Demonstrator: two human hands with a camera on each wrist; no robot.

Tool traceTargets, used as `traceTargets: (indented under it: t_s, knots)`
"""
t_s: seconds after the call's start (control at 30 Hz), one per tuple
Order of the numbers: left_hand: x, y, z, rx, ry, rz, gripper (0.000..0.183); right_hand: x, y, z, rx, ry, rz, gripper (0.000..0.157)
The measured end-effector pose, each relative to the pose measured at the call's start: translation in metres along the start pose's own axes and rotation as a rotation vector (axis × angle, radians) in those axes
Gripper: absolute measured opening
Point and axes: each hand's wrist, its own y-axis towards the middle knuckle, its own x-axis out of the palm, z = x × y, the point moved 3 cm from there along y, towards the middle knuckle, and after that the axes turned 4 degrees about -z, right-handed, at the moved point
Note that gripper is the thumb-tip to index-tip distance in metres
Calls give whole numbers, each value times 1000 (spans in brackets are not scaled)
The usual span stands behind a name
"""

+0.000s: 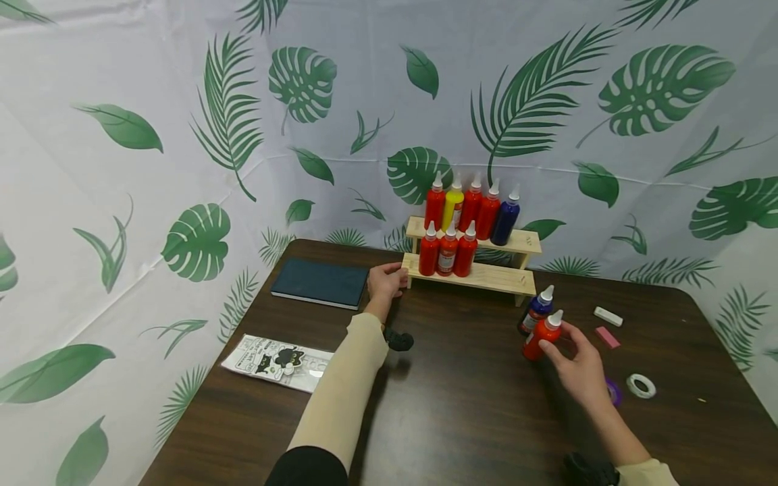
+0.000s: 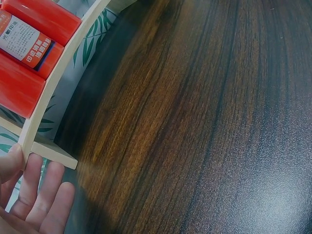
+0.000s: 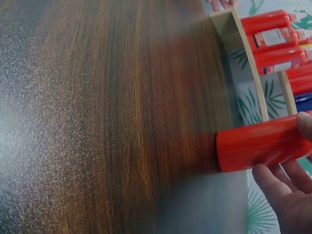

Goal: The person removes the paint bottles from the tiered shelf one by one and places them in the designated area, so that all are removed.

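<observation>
My right hand (image 1: pixel 580 368) grips a red bottle (image 1: pixel 542 336) with a white nozzle cap, thumb on one side and fingers on the other. Just behind it on the table stands a blue bottle (image 1: pixel 535 310). At the left end of a two-step wooden rack (image 1: pixel 501 277), my left hand (image 1: pixel 386 280) pinches the lower board, its thumb and fingers showing at the board's end in the left wrist view. Three red bottles (image 1: pixel 446 253) stand at the left of the lower step. The upper step bears several red bottles (image 1: pixel 488 214), a yellow bottle (image 1: pixel 452 204) and a blue bottle (image 1: pixel 506 219).
A dark blue notebook (image 1: pixel 319 282) and a clear-wrapped packet (image 1: pixel 279 361) lie on the left. To the right are a white block (image 1: pixel 608 316), a pink eraser-like block (image 1: pixel 607 337), a white tape roll (image 1: pixel 641 386) and a purple roll (image 1: pixel 614 391). A leaf-print cloth (image 1: pixel 365 88) hangs behind the table.
</observation>
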Motion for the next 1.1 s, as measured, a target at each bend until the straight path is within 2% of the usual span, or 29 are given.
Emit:
traceTargets:
  t_s: [0.2, 0.37, 0.57, 0.77, 0.83, 0.93, 1.1]
  knots:
    - [0, 2, -1, -13, 7, 4, 19, -1, 0, -2, 18, -7, -11, 61]
    - [1, 2, 0, -20, 6, 3, 18, -8, 0, -11, 6, 7, 29, 60]
    - [1, 3, 0, -23, 18, 5, 18, -27, 5, -44, -11, -9, 86, 58]
    - [0, 4, -1, -22, 19, 3, 19, -41, 19, -82, -124, -51, 135, 55]
    - [0, 5, -1, -24, 19, 1, 19, -39, 26, -94, -151, -51, 118, 56]
    - [0, 5, -1, -21, 22, -3, 19, -30, 41, -111, -181, -53, 40, 58]
    - [0, 5, -1, -19, 22, -9, 20, 3, 75, -129, -176, -77, -132, 63]
